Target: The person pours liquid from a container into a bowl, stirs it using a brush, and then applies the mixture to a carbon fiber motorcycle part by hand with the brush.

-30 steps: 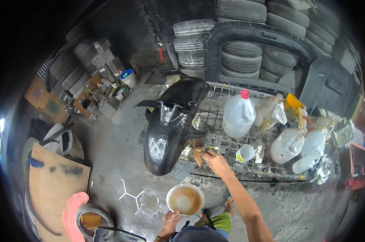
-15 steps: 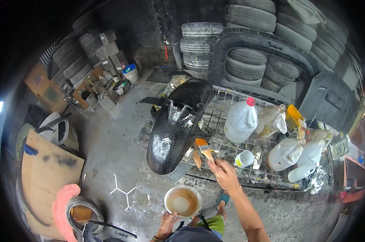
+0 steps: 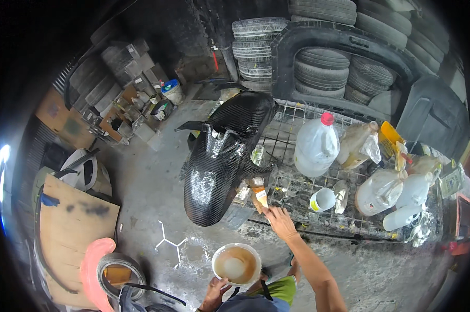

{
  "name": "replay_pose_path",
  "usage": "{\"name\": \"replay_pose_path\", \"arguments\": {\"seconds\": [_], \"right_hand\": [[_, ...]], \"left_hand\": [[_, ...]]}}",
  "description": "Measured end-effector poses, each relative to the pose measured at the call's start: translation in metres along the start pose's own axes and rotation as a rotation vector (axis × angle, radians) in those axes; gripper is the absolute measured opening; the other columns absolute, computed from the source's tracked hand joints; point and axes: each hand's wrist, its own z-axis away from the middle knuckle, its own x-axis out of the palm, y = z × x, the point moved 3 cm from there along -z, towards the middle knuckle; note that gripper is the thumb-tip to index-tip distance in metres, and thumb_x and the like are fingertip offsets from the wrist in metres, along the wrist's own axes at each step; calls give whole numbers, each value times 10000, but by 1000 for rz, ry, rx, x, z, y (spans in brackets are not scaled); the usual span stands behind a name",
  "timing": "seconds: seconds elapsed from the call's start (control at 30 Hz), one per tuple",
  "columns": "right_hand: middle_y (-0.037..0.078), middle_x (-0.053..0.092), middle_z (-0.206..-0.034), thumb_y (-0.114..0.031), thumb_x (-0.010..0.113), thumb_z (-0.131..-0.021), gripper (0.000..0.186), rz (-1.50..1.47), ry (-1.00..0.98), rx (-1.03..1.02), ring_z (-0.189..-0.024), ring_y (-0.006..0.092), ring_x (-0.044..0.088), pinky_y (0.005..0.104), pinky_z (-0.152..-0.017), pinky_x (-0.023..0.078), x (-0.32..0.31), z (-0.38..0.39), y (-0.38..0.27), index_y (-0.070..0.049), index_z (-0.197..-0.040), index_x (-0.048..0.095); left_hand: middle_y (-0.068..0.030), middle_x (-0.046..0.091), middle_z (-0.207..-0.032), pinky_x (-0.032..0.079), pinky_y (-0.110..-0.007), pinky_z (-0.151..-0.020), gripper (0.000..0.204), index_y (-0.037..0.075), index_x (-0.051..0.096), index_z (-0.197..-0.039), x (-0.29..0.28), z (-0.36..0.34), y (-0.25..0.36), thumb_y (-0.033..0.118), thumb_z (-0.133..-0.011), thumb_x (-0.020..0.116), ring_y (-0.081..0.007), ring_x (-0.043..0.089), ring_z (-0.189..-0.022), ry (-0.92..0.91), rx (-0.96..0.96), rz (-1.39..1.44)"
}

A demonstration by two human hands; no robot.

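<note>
Two hands: brush (image 3: 259, 196) at glossy woven fender (image 3: 222, 156), round bowl (image 3: 237, 263).

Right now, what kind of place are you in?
Probably a vehicle repair workshop: stacks of worn black rubber tyres line the back wall, a glossy black carbon-weave motorcycle fender rests on a wire-mesh rack, and large translucent plastic jugs stand on it.
</note>
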Motion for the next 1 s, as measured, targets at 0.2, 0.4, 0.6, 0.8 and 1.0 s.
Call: {"name": "replay_pose_path", "arguments": {"seconds": [0.2, 0.4, 0.6, 0.8, 1.0], "right_hand": [[93, 544, -1025, -145, 588, -893, 450, -80, -12, 52, -920, 282, 558, 416, -817, 443, 5, 7, 2, -125, -1328, 474], [107, 567, -944, -111, 601, -872, 396, -229, 15, 97, -863, 296, 595, 425, -761, 491, -37, -17, -11, -107, -1262, 529], [119, 560, -842, -42, 615, -831, 409, -331, 114, 123, -755, 301, 615, 407, -665, 528, -68, -42, -19, -115, -1232, 581], [122, 573, -864, -24, 643, -829, 405, -385, 140, 119, -749, 305, 604, 399, -644, 519, -116, -50, -31, -101, -1222, 582], [114, 590, -872, -38, 669, -846, 301, -504, 275, 154, -707, 279, 593, 387, -607, 481, -164, -27, -29, -91, -1139, 634]], "left_hand": [[-11, 607, -1091, 483, -434, -941, 251, 103, 577, -1090, 11, 2, 3, 211, -879, 660, -176, 566, -1049, 41, -25, 24], [-21, 581, -1150, 487, -405, -928, 307, 88, 537, -1177, 19, -2, 6, 196, -904, 626, -153, 551, -1070, -17, -3, -13], [-30, 591, -1163, 480, -383, -906, 334, 85, 541, -1183, 23, -2, 8, 191, -887, 654, -152, 554, -1072, -13, -5, -1], [-23, 571, -1210, 473, -401, -956, 326, 96, 512, -1238, 22, -3, 8, 167, -928, 585, -151, 536, -1129, -43, -35, -42], [-30, 577, -1187, 491, -422, -944, 284, 90, 533, -1172, 27, -10, 6, 180, -914, 611, -169, 555, -1097, -38, -32, -56]]}}
